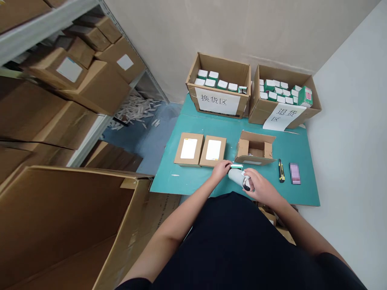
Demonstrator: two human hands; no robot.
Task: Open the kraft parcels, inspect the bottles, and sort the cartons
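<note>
white cylinder (236,175): tilted over the near side of the green table (187,181), between both hands, dark silver-rimmed end toward the right.
right hand (260,186): curled part-closed around the right end of the white cylinder, holding it.
left hand (221,170): bent at the fingers, nearly closed, touching the left end of a small green-and-white carton (237,166); cannot tell whether gripping or only resting there.
small green-and-white carton: just beyond the white cylinder, partly hidden; cannot tell whether lifted or on the table.
open brown box (249,159): on the table beyond the right hand, flaps spread.
two closed brown boxes (178,151): side by side, left of the open one, white labels on top.
yellow-and-black cutter (281,171): lying to the right of the right hand, beside a blurred pink object (295,173).
two large cartons (195,100): at the far edge, holding green-and-white packs (222,84), papers with chinese characters on their fronts.
</note>
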